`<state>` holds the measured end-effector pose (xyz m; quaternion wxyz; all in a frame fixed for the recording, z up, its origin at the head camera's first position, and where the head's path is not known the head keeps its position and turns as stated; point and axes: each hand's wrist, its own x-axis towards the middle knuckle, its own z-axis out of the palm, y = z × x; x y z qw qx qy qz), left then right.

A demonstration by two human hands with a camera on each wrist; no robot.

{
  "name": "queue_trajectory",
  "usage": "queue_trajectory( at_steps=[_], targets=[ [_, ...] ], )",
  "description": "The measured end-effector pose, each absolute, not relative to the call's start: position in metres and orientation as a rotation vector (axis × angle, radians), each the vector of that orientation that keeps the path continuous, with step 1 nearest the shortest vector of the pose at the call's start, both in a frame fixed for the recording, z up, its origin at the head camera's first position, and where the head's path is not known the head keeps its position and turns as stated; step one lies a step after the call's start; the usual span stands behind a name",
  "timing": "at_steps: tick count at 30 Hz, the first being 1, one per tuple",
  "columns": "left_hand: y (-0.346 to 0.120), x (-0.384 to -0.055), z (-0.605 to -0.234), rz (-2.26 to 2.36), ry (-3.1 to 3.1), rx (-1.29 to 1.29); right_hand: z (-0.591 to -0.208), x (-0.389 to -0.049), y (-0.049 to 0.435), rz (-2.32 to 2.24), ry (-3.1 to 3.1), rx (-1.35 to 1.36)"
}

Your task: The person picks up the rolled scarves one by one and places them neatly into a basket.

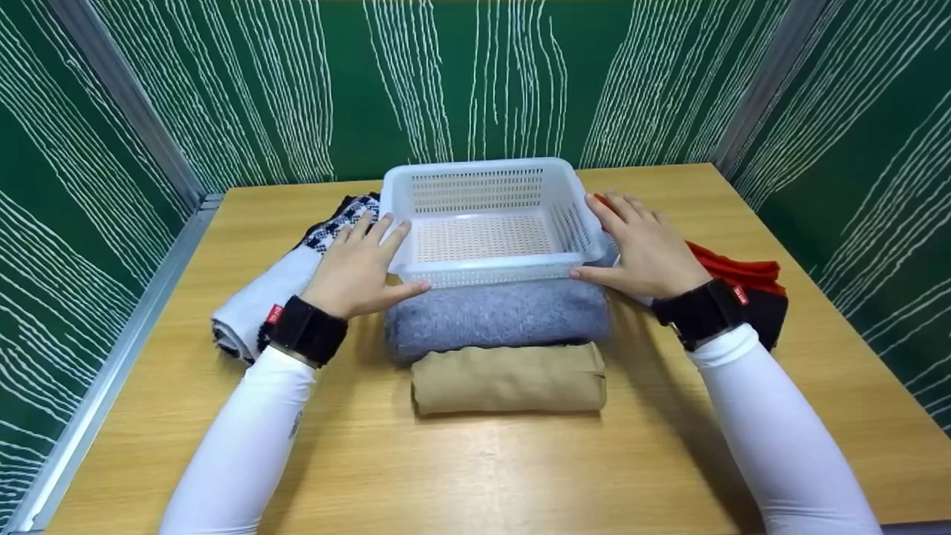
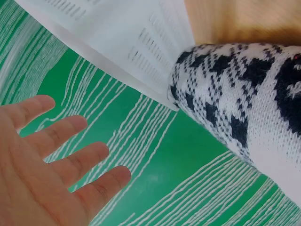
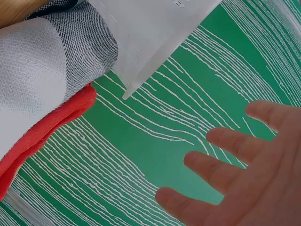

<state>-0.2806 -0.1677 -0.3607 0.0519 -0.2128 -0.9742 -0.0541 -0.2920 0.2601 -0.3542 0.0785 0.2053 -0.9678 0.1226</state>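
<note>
A white perforated plastic basket (image 1: 483, 266) stands at the back middle of the table, with no contents in sight. My left hand (image 1: 360, 267) is spread at its left side, thumb by the front corner. On the opposite side my right hand (image 1: 650, 249) is also spread, its thumb near the front right corner. Both wrist views show the fingers straight and apart from the basket wall, holding nothing. In front of the basket lies a grey rolled cloth (image 1: 498, 316), and nearer still a tan rolled cloth (image 1: 509, 379).
On the left lies a rolled black-and-white knit (image 2: 211, 84), partly behind my left hand. Red cloth (image 1: 732, 267) and dark cloth (image 1: 765, 316) lie at the right, partly covered by my right hand and wristband. Green panels (image 1: 513, 82) with white streaks surround the wooden table (image 1: 371, 453).
</note>
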Motion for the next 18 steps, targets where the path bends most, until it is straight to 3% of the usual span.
queue_trajectory(
  at_steps=[18],
  targets=[
    [-0.1603,-0.2706,-0.3597,-0.150,-2.848,-0.828,-0.3502,-0.2818,0.2539,0.368,-2.834,0.762]
  ],
)
